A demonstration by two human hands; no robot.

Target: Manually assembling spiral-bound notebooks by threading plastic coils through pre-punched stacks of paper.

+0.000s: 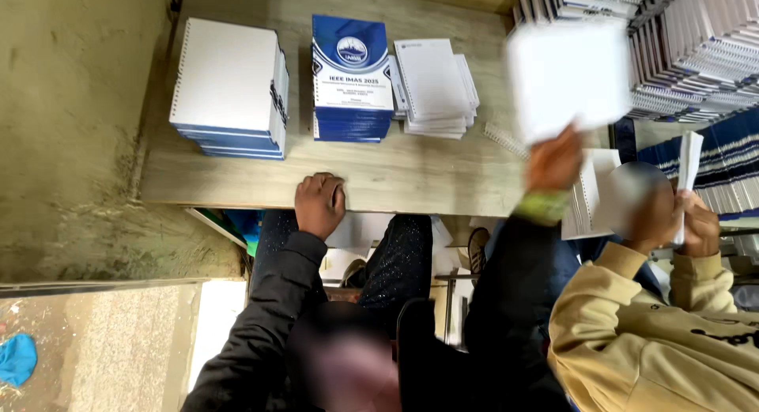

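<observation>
White sheet (568, 73) flat-on, long axis sideways

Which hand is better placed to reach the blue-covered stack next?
Left, probably. The left hand rests curled on the table just below the blue-covered stack, with nothing visible in it. The right hand is raised, holding a white sheet.

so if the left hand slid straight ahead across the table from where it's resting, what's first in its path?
The left hand rests fisted on the table edge. Straight ahead is bare wood, then likely the blue-covered booklet stack. The white spiral-bound stack sits off to its left.
</observation>
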